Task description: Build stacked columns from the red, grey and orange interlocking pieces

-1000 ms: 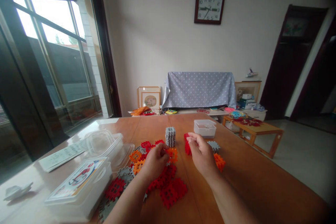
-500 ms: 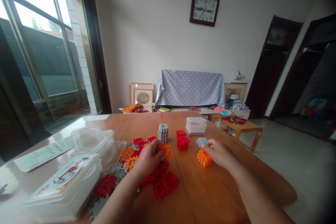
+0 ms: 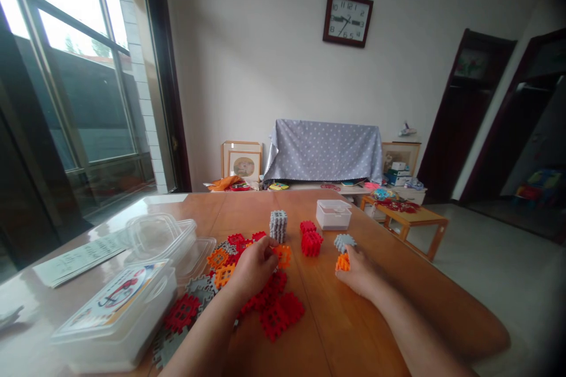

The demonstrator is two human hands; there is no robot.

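Observation:
My left hand (image 3: 254,268) is closed, its fingertips pinching the edge of an orange square interlocking tile (image 3: 283,255). Under and beside it spreads a pile of loose red (image 3: 279,313), orange and grey notched tiles. My right hand (image 3: 360,271) grips a small stack of orange tiles (image 3: 342,262) between thumb and fingers, hiding part of it. Just behind that stack lies a grey tile group (image 3: 344,241), close to my right fingertips. A tall grey stack (image 3: 278,226) stands beyond my left hand. Red stacks (image 3: 311,242) sit between both hands.
A small clear plastic box (image 3: 333,215) stands at the back right. On the left are a lidded box with a picture label (image 3: 112,300), clear containers (image 3: 183,238) and printed sheets (image 3: 88,256). The table's curved edge runs along the right, near a low wooden stool (image 3: 413,218).
My right hand has moved down from the grey tiles to the orange stack and closed around it. My left hand stays at the orange tile. The view has shifted slightly.

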